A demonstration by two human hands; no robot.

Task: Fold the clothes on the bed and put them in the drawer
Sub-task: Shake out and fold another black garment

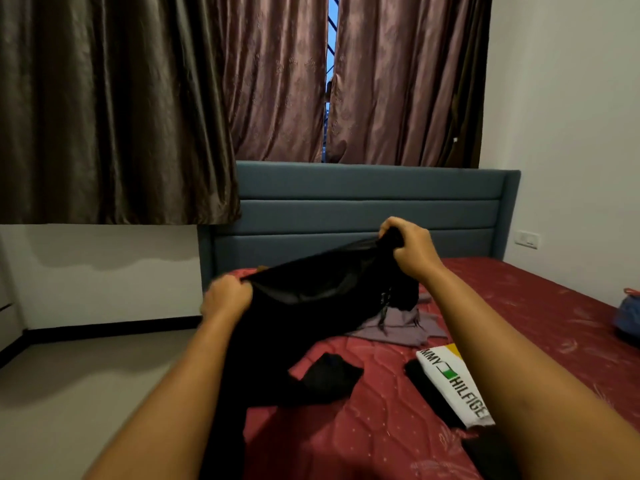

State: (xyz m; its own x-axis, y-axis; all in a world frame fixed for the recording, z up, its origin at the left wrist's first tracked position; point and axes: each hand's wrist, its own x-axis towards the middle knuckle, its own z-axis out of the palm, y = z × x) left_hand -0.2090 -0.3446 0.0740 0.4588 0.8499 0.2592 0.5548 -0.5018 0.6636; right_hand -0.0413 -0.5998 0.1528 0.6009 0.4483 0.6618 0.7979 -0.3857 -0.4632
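A black garment [311, 306] hangs stretched in the air above the red mattress [502, 306]. My left hand [227, 294] grips its lower left edge and my right hand [407, 245] grips its upper right edge, higher and farther from me. The cloth's lower part drapes down to the bed's near left corner. On the mattress lie a grey-purple garment [405, 323], a white shirt with printed letters [453, 386] over dark cloth, and more black cloth [332, 375]. No drawer shows.
A blue padded headboard [363, 202] stands behind the bed, with dark curtains [114, 109] above and to the left. Grey floor [86, 375] lies left of the bed. A blue bag [628, 313] sits at the far right edge. A white wall with a socket [527, 239] is right.
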